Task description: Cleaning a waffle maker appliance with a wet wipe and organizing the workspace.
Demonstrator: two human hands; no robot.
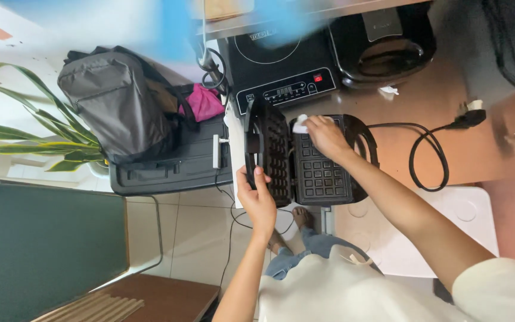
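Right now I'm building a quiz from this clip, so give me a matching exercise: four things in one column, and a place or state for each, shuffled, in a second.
Things:
1. left hand
2. right hand
3. power plug
4. grey backpack

Places or states:
A. lying loose on the brown counter
B. pressing a white cloth onto the grid plate
C. resting on the dark case
D. gripping the edge of the open waffle maker lid

Pairs: 1-D, 2-B, 3-A, 4-C
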